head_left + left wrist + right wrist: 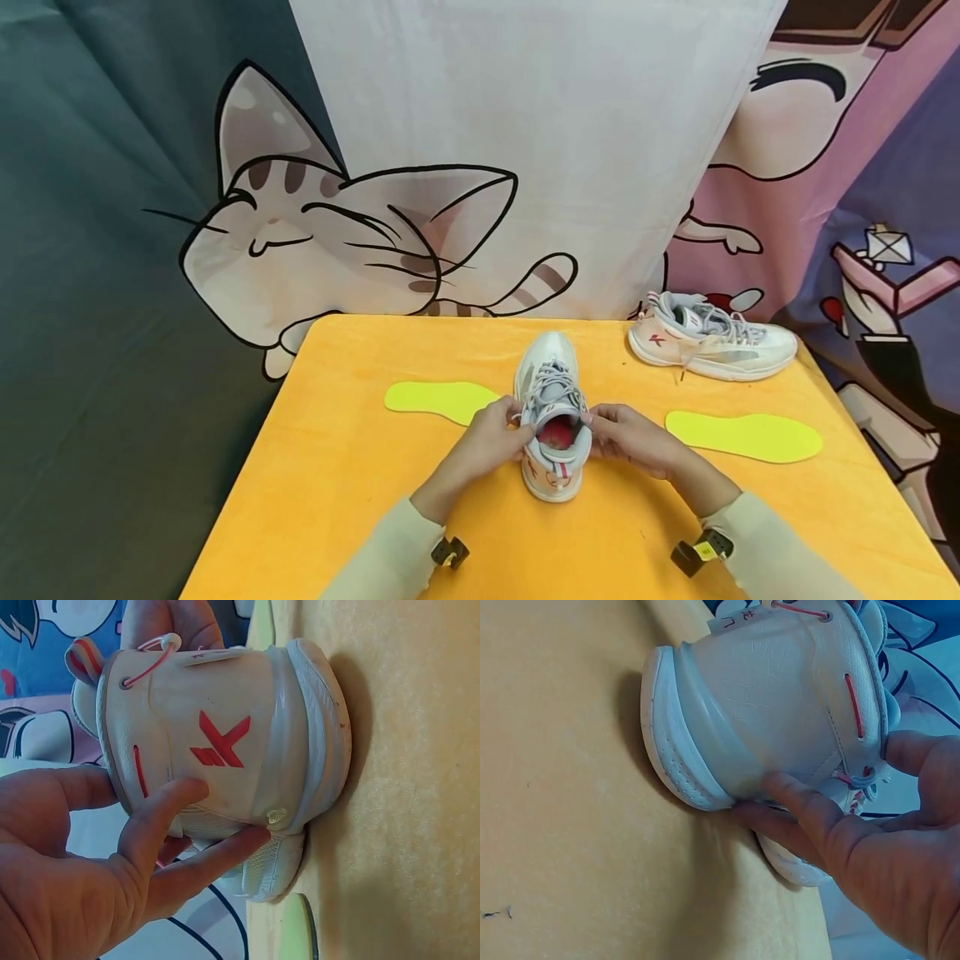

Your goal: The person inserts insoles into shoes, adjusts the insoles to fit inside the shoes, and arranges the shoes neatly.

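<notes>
Head view shows a white leather-look shoe with grey laces (557, 408) standing upright on the orange-yellow cloth-covered table (360, 500), midway between both hands, its toe pointing away from the person and its heel nearest. The left hand (491, 433) pinches the left side of the collar, thumb at the rim and fingertips against the outer wall beside a red logo; the right hand (630, 437) grips the opposite side likewise, so both sets of fingers are narrowed on the shoe. A red inner surface (558, 432) shows through the opening; whether it is a loose lining cannot be told. One flat, lime-yellow, sole-shaped insole (438, 400) lies just beyond the left hand, its match (742, 436) to the right of the right hand, and a second white shoe (712, 337) sits near the far right corner. The step in hand seems to be steadying the shoe and spreading its mouth; a next move would probably call for one hand to keep the collar wide while the other frees itself to work inside.
</notes>
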The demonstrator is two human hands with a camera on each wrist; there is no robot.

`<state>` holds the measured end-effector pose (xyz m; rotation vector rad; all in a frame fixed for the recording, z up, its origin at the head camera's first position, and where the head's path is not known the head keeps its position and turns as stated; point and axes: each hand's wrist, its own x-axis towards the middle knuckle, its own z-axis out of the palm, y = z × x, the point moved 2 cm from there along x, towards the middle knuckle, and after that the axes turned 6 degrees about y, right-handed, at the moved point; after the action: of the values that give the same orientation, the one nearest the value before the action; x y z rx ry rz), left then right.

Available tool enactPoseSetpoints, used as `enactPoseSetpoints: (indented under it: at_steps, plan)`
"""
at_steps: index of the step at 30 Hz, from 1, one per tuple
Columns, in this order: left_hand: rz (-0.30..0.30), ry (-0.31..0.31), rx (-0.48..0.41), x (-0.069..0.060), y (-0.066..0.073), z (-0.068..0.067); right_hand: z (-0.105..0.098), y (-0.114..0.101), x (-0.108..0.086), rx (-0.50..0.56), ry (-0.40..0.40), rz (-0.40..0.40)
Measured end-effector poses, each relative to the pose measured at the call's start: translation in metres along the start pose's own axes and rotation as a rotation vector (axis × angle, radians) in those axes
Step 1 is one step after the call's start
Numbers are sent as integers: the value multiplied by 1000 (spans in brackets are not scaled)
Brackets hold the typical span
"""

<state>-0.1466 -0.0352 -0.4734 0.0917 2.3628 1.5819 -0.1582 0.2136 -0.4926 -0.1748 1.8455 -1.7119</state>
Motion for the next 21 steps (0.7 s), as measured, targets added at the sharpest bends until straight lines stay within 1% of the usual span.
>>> enactPoseSetpoints:
  at_steps: [5, 8, 10, 13, 16, 18, 21]
  plan:
    - [10, -5, -1, 0, -2, 0, -1, 1, 1, 19, 4, 34]
    - [24, -7, 9, -1, -3, -1, -3, 1, 2, 36, 30, 58]
    - [34, -8, 15, -1, -4, -2, -4, 2, 2, 46, 39, 59]
    - [41, -6, 36, 1, -5, -2, -6, 1, 3, 62, 28, 52]
    - [56, 3, 68, 3, -5, -2, -7, 0, 3, 81, -6, 43]
    - [84, 19, 108, 3, -4, -2, -7, -1, 3, 86, -17, 40]
    - [168, 44, 183, 4, 2, -3, -7, -2, 3, 91, -15, 43]
